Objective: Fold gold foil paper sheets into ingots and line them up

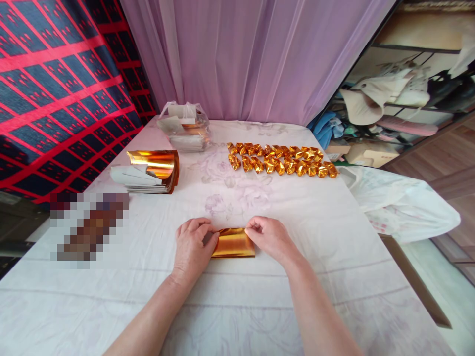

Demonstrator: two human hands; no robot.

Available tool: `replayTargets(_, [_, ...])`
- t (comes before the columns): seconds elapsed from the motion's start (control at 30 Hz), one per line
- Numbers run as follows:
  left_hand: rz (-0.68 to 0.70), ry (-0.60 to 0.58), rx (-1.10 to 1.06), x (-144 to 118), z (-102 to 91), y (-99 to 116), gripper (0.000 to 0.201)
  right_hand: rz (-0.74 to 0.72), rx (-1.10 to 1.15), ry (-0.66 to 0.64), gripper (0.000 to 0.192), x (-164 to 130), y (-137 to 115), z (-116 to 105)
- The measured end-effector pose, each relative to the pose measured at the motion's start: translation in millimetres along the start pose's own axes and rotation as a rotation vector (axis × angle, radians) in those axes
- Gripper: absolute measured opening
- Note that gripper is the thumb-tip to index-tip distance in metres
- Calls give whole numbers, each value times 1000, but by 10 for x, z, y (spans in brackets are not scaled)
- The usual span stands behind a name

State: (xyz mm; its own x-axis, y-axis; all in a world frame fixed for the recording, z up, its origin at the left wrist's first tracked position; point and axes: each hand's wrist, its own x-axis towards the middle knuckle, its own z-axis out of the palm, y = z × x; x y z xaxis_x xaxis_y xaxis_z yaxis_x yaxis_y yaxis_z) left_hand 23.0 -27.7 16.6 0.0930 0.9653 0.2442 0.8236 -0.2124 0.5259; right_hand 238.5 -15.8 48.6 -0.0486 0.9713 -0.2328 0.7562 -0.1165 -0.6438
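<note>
Left hand (193,244) and right hand (269,236) each have fingers pinching an end of the gold foil sheet (233,243) at the counter's (260,296) 6 o'clock edge. Risk: uneven pull could tear or crease it crookedly.

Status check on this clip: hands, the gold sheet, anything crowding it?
Left hand and right hand both pinching the gold foil sheet, flat on the white cloth. Folded gold pieces in rows beyond, foil stack far left. Nothing crowding.
</note>
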Motion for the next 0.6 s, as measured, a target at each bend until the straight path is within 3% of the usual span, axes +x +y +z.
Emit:
replayTargets(0.5, [-20,-34,77,12,30,7,7,73,-210,43,12,15,-81,94])
replayTargets(0.6, [-35,-18,76,9,29,12,18,77,-184,35,10,13,-77,92])
